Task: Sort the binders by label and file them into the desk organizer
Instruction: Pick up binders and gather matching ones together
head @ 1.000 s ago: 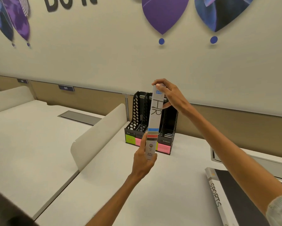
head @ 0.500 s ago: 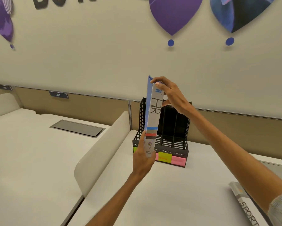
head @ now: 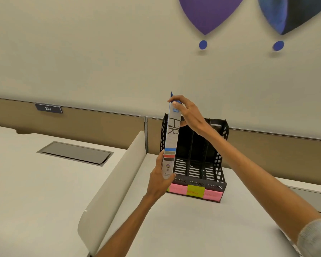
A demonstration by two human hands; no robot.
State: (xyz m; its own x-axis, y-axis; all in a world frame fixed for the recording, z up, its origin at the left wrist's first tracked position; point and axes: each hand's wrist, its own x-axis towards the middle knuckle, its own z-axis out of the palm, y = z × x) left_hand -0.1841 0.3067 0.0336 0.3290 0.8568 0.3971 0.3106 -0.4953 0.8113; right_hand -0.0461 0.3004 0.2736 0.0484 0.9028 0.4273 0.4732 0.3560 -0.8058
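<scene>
1. Head view: binder (head: pixel 171 138) upright, "HR" spine toward camera, just before organizer (head: pixel 214 186) left slot, closer than a second ago.
2. Left hand (head: pixel 158 179) gripping spine foot, right hand (head: pixel 190 115) pinching top edge, as before.
3. Not yet filed; likely lining up for insertion.

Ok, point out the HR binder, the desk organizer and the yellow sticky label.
HR binder (head: pixel 171 142): head view, spine below the lettering.
desk organizer (head: pixel 214 186): head view, black front lip.
yellow sticky label (head: pixel 195 191): head view, its middle.
</scene>
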